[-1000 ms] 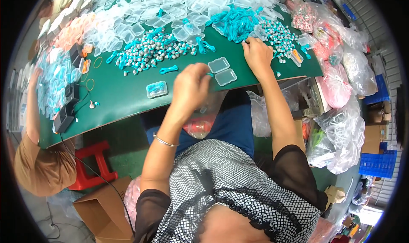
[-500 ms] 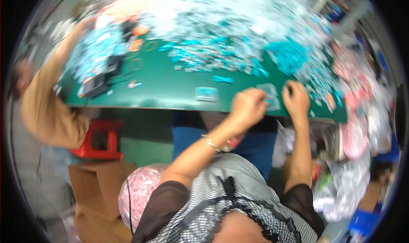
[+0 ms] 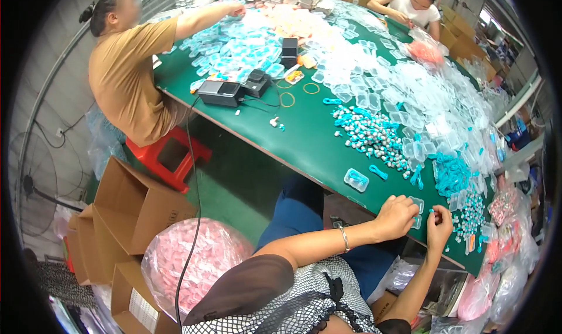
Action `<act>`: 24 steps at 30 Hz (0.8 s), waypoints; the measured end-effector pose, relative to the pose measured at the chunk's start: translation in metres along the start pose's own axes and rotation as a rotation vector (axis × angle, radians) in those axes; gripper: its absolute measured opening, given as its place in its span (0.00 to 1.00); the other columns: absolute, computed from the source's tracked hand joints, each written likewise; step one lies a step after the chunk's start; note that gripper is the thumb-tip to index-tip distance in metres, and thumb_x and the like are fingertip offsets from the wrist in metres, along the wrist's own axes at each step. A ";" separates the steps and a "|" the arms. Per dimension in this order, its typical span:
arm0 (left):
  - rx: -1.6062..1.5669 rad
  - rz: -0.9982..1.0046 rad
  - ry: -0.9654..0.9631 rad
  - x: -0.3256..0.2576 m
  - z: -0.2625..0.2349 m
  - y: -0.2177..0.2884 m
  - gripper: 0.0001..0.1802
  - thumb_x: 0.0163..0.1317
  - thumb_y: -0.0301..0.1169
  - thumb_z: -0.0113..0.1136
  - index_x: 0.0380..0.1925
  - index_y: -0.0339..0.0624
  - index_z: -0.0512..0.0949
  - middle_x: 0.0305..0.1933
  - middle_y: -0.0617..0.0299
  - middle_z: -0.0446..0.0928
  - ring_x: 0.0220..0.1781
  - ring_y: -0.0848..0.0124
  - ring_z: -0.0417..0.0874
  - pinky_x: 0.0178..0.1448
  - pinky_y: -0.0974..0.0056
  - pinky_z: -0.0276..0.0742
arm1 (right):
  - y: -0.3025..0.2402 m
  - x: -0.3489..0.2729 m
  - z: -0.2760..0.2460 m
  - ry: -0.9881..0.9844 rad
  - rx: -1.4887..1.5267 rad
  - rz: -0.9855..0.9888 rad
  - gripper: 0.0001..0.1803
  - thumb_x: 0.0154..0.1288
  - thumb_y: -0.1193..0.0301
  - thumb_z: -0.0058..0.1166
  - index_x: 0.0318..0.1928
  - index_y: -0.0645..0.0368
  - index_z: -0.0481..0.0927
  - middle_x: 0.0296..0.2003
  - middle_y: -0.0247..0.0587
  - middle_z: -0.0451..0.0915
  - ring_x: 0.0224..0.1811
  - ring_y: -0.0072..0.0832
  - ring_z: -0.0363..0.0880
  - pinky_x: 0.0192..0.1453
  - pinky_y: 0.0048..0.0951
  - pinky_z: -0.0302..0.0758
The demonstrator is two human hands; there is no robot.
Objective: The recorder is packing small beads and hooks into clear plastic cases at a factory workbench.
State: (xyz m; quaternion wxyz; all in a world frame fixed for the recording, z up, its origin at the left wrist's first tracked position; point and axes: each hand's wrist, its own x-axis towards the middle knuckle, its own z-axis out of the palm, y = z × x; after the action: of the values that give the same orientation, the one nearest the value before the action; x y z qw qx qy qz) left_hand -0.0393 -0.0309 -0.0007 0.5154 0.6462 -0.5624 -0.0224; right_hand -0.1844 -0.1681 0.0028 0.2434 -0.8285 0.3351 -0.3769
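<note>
Head view: clear open case (image 3: 418,204), teal bit (image 3: 431,210) in right hand (image 3: 439,225); curled left hand (image 3: 397,218), contents unclear.

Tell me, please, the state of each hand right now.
Left hand: curled closed; contents cannot be told.
Right hand: closed, apparently pinching a small teal piece.

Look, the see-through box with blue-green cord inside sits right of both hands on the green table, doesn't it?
Not quite: the head view shows that box, cord inside, on the green table, but to the left of both left hand and right hand.
</note>
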 end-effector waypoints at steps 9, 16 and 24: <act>0.209 0.024 -0.099 0.003 0.022 0.011 0.06 0.46 0.33 0.64 0.25 0.46 0.80 0.34 0.57 0.75 0.39 0.57 0.75 0.38 0.53 0.67 | -0.038 -0.033 -0.017 -0.200 -0.113 -0.071 0.06 0.55 0.83 0.56 0.35 0.64 0.80 0.29 0.41 0.75 0.27 0.28 0.73 0.32 0.27 0.70; 0.162 0.053 -0.088 0.010 -0.022 -0.012 0.09 0.48 0.35 0.67 0.26 0.44 0.80 0.33 0.56 0.76 0.38 0.55 0.79 0.38 0.50 0.72 | -0.053 -0.009 0.016 -0.257 -0.007 -0.112 0.04 0.54 0.76 0.61 0.32 0.60 0.81 0.30 0.41 0.79 0.33 0.38 0.80 0.39 0.38 0.74; 0.100 0.115 -0.254 0.008 -0.025 -0.006 0.21 0.44 0.37 0.74 0.39 0.43 0.79 0.36 0.58 0.74 0.42 0.58 0.76 0.44 0.54 0.69 | -0.051 -0.002 -0.010 -0.322 0.024 -0.099 0.06 0.59 0.76 0.60 0.38 0.61 0.82 0.33 0.40 0.79 0.32 0.31 0.79 0.38 0.31 0.75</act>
State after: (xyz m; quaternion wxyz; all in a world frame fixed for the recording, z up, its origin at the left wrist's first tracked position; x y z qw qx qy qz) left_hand -0.0170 -0.0215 0.0109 0.4076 0.6297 -0.6597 -0.0463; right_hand -0.1750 -0.1345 0.0411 0.2848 -0.8908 0.2458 -0.2548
